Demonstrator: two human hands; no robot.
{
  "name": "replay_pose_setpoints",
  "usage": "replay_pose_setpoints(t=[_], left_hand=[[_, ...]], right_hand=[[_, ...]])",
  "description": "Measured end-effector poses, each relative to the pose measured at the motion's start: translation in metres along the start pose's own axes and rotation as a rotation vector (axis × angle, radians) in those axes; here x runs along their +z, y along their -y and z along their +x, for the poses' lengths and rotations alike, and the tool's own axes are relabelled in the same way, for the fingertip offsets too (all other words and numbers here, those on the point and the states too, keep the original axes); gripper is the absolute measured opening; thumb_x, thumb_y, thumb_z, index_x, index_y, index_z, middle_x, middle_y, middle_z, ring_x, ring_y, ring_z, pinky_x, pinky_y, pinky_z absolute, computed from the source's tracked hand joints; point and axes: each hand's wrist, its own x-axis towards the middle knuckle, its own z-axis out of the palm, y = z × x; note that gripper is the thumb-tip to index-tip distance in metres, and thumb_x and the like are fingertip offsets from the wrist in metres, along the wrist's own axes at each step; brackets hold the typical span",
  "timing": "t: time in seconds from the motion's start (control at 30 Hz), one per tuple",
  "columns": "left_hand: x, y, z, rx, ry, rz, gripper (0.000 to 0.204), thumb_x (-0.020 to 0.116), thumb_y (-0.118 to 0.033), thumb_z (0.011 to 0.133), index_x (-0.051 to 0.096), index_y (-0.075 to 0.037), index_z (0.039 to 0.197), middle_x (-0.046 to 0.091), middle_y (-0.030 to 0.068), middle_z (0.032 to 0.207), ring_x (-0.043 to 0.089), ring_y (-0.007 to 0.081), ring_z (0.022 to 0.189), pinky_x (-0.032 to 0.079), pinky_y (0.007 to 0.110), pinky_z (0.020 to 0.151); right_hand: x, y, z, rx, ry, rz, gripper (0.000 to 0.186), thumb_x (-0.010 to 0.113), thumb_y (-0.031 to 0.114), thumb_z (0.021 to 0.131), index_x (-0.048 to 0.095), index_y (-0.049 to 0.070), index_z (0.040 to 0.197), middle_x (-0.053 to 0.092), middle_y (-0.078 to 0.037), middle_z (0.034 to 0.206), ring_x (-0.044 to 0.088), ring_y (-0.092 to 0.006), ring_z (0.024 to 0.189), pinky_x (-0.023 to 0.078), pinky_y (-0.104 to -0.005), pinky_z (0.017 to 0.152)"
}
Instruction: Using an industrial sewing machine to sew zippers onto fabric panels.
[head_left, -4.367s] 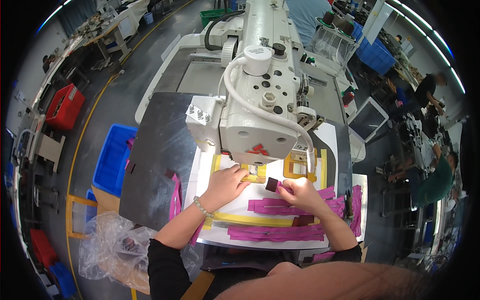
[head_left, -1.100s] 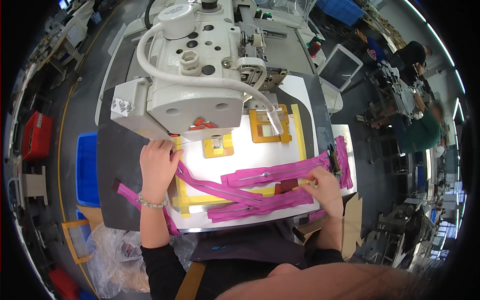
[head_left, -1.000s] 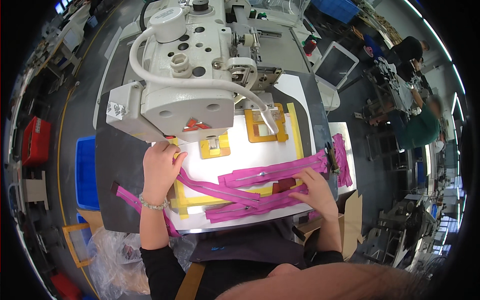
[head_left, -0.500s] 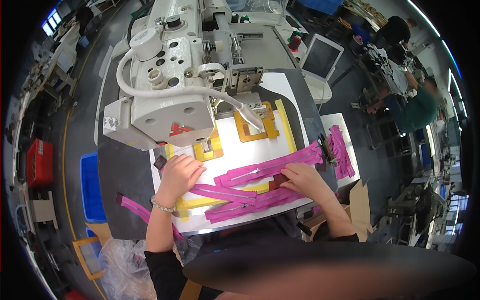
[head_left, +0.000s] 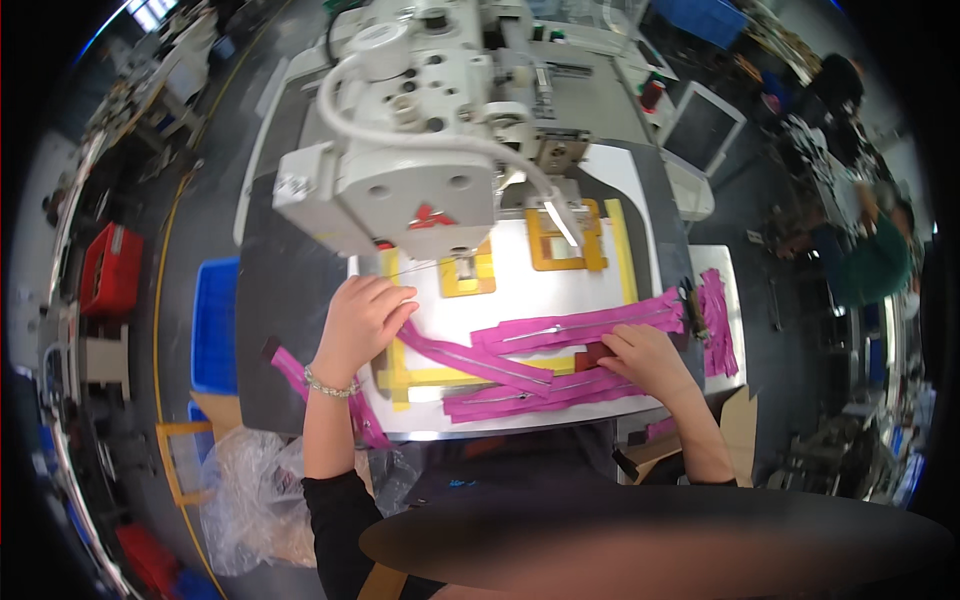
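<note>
My left hand (head_left: 362, 325), a beaded bracelet at its wrist, is closed on the upper left end of a magenta zipper (head_left: 480, 362). The zipper slants down to the right from under its fingers. A thin thread (head_left: 415, 267) runs between this hand and the sewing machine (head_left: 420, 190). At the right, my right hand (head_left: 648, 358) has its fingers closed on a dark red tab (head_left: 592, 356). Above that hand lies another magenta zipper (head_left: 570, 327) with a metal slider; a further magenta zipper (head_left: 520, 398) lies below. My fingers partly hide the tab.
Yellow clamp frames (head_left: 540, 250) sit on the white sheet under the machine head. More magenta zippers (head_left: 716, 325) are heaped on a white surface at right. A zipper strip (head_left: 290, 368) hangs at the table's left edge. A blue bin (head_left: 215, 330) and plastic bag (head_left: 255, 490) are beside the table.
The view has shifted, so the scene sits farther right. My left hand has lifted the zipper's end toward the machine, and a taut thread now shows. My right hand stays at the tab.
</note>
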Motion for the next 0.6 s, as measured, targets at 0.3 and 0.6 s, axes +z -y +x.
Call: replay_pose_setpoints(t=[0.3, 0.6], left_hand=[[-0.149, 0.041, -0.267, -1.276, -0.169, 0.348, 0.01, 0.07, -0.009, 0.075, 0.067, 0.0, 0.071, 0.065, 0.0102, 0.065, 0.06, 0.023, 0.056, 0.047, 0.036, 0.057], [-0.12, -0.03, -0.489, -2.067, 0.65, -0.618, 0.042, 0.068, -0.013, 0.078, 0.063, -0.006, 0.119, 0.07, 0.0099, 0.073, 0.068, 0.0178, 0.058, 0.053, 0.03, 0.056]], right_hand=[[-0.003, 0.006, -0.026, 0.15, -0.183, 0.065, 0.025, 0.073, 0.009, 0.075, 0.065, 0.003, 0.097, 0.064, -0.013, 0.094, 0.061, -0.0304, 0.084, 0.047, -0.039, 0.074], [-0.002, 0.01, 0.012, 0.046, -0.183, 0.011, 0.021, 0.07, 0.006, 0.078, 0.064, 0.002, 0.098, 0.064, -0.013, 0.095, 0.06, -0.0318, 0.087, 0.046, -0.0397, 0.078]])
